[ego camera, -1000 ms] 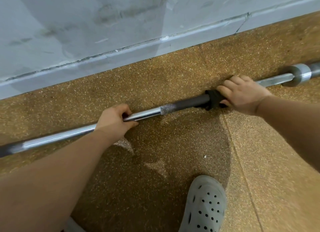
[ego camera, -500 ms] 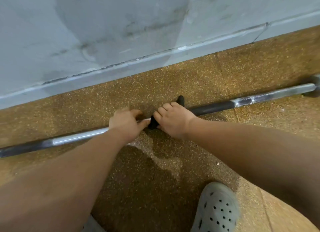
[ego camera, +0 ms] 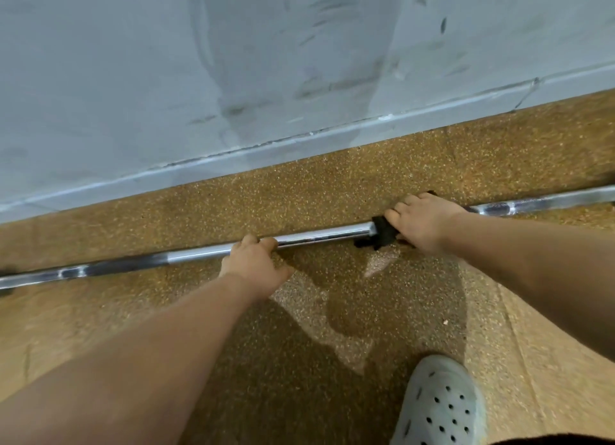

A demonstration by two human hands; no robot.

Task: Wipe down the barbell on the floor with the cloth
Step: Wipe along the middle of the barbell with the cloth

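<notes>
While the bar [ego camera: 319, 236] lies across mid-frame on the floor [ego camera: 332, 191], the left hand [ego camera: 254, 266] grips it centre-frame; right hand [ego camera: 424, 220] fingers clamp the cloth [ego camera: 384, 233] round it

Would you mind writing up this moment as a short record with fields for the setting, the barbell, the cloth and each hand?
setting: speckled brown floor beside a grey wall
barbell: lies on the floor, roughly parallel to the wall
cloth: black, wrapped around the bar
right hand: closed over the cloth on the bar
left hand: bare, gripping the bar to the left of the cloth, apart from it
shoe: grey, perforated, on the floor near the bottom edge
</notes>
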